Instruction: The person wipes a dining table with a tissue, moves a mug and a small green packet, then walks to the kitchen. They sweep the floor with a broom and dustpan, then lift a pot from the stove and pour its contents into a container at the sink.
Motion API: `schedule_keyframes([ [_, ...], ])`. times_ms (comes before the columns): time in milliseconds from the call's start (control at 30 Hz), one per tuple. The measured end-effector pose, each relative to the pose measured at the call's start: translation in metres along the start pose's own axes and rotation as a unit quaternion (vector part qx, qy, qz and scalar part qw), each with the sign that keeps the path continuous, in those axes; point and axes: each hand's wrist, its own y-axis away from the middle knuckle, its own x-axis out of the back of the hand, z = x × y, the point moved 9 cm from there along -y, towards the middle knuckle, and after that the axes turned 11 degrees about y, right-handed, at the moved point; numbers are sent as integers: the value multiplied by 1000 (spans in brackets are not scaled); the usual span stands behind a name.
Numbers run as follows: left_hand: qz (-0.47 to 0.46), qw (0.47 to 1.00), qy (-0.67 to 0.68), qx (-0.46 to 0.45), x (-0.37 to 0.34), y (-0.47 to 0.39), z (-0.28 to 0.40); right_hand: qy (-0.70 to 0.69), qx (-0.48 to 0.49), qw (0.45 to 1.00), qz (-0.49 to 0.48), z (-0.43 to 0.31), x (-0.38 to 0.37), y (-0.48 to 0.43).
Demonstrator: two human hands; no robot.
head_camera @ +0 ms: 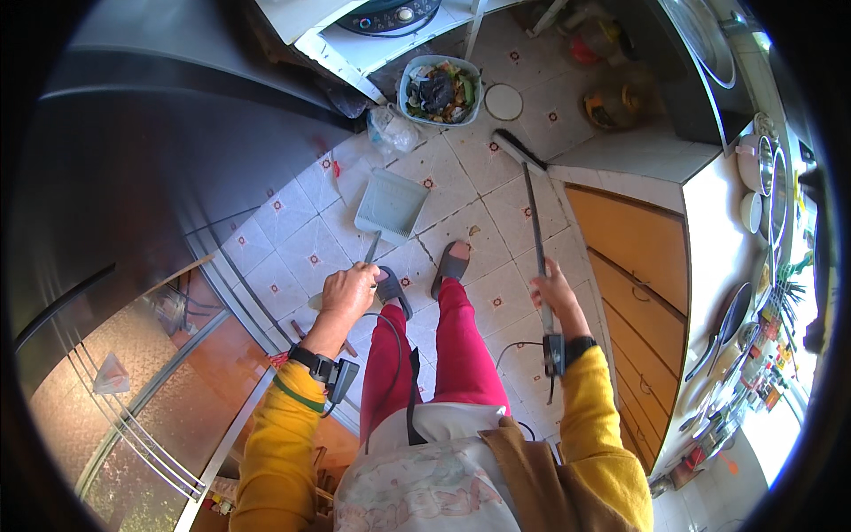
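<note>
My left hand (347, 292) is closed around the handle of a pale grey-green dustpan (392, 203). The pan lies on the tiles ahead of my feet, its toothed edge towards me. On the right, my right hand (558, 292) holds the long dark stick of a broom (534, 213) with loosely curled fingers. The broom's head (520, 151), with dark bristles, rests on the floor by the corner of the tiled counter base. A small brownish scrap (474, 230) lies on the tiles between the dustpan and the broom stick.
A bin full of food scraps (439, 92) stands under a white shelf, beside a clear plastic bag (392, 130) and a round white floor cover (503, 102). Orange-brown drawers (628, 272) flank me on the right. A dark refrigerator (166, 126) stands left.
</note>
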Motion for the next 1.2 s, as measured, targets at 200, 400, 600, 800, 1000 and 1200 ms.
schedule_keyframes([
  [200, -4, 1000, -7, 11, -2, 1, 2, 187, 27, 980, 65, 4, -49, -64],
  [400, -11, 1000, -4, 12, -3, -5, 8, 414, 52, 908, -36, -6, -102, 4],
  [600, -15, 1000, -21, 6, -6, -8, 12, 321, 38, 945, -51, -10, -70, 50],
  [800, -14, 1000, -14, 12, -5, -10, 13, 231, -36, 966, 114, -25, 21, 8],
  [1000, -10, 1000, -9, 12, -4, -10, 17, 317, -5, 948, 41, -37, -45, -15],
  [1200, 15, 1000, -25, -3, -1, -12, 24, 371, -11, 915, -160, -9, -130, 44],
])
